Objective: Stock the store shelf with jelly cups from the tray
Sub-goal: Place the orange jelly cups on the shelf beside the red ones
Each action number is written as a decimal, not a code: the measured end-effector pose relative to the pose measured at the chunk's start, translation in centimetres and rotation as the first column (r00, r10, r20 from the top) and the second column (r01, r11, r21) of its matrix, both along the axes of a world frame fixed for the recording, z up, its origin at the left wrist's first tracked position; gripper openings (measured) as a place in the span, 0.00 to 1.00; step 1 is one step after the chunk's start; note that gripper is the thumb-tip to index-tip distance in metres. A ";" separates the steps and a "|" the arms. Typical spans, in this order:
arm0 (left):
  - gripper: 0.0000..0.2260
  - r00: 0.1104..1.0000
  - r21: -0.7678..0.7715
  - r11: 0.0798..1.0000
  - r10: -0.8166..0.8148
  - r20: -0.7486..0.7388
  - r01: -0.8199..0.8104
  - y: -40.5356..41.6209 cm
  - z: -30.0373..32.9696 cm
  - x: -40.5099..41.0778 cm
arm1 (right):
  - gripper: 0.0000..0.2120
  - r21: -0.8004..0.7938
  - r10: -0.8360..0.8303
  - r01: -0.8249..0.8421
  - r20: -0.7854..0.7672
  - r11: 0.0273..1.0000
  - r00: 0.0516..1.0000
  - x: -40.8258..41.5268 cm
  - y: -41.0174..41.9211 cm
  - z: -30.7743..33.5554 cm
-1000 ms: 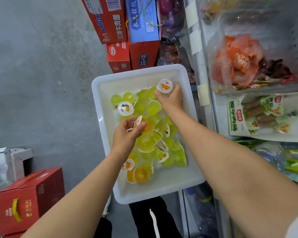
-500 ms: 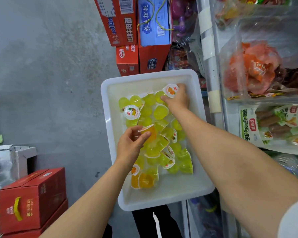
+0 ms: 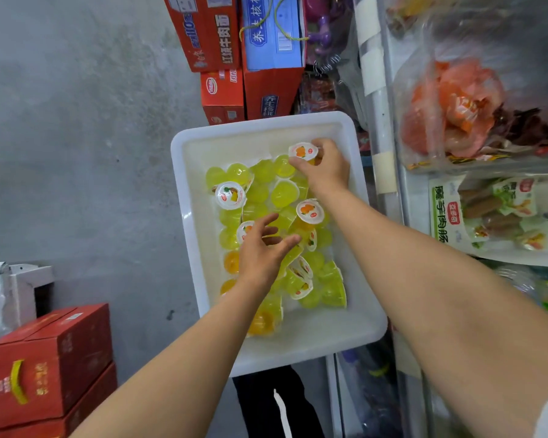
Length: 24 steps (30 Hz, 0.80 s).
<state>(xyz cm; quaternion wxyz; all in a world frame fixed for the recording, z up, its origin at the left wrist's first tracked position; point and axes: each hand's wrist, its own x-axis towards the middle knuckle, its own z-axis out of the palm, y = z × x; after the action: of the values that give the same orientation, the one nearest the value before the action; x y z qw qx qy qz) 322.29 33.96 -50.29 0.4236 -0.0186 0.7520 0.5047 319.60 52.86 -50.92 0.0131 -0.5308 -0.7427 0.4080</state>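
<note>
A white tray (image 3: 187, 191) holds several jelly cups (image 3: 283, 194), mostly yellow-green, with a few orange ones along its near left side. My right hand (image 3: 328, 169) reaches to the tray's far right corner and grips a jelly cup with an orange-fruit lid (image 3: 302, 152). My left hand (image 3: 260, 252) hovers over the middle of the pile with fingers spread and holds nothing. Just right of its fingertips lies another orange-lidded cup (image 3: 310, 211). The store shelf (image 3: 385, 128) stands directly right of the tray.
The shelf holds a clear bag of orange snacks (image 3: 456, 109) and sausage packs (image 3: 487, 213). Red and blue cartons (image 3: 234, 42) are stacked beyond the tray. Red boxes (image 3: 45, 361) sit at lower left on the grey concrete floor (image 3: 76, 137).
My left hand let go of the orange cup it was pinching, and its fingers are now spread. My right hand stays on the lidded cup at the tray's far end.
</note>
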 end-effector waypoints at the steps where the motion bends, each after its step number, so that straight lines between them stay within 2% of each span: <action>1: 0.29 1.000 0.015 1.000 -0.007 -0.009 0.007 0.4 -0.1 0.4 | 0.29 -0.008 -0.001 0.001 -0.020 1.000 1.000 0.0 0.1 0.3; 7: 0.34 0.991 -0.025 0.997 -0.079 -0.112 0.077 3.4 -1.0 1.1 | 0.23 -0.137 -0.099 0.075 -0.177 0.988 0.979 0.1 1.5 2.9; 12: 0.40 0.971 -0.108 0.983 -0.166 -0.173 0.148 5.9 -2.2 1.2 | 0.25 -0.223 -0.197 0.146 -0.226 0.964 0.954 1.6 1.7 3.5; 15: 0.35 0.956 -0.183 0.968 -0.211 -0.206 0.174 6.6 -2.7 0.9 | 0.24 -0.254 -0.243 0.180 -0.243 0.950 0.939 2.5 1.5 4.2; 19: 0.28 0.959 -0.220 0.965 -0.189 -0.211 0.142 6.1 -2.0 0.1 | 0.25 -0.272 -0.303 0.233 -0.253 0.934 0.919 3.9 0.6 5.7; 24: 0.28 0.986 -0.137 0.988 -0.091 -0.140 0.072 3.5 1.6 0.5 | 0.24 -0.298 -0.351 0.266 -0.283 0.917 0.893 6.0 -2.1 9.4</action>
<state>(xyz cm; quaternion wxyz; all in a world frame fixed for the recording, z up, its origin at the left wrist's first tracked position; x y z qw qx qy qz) 322.76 37.45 -48.73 0.3858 0.0211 0.8127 0.4362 325.58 50.74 -41.55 0.1352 -0.5638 -0.5777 0.5746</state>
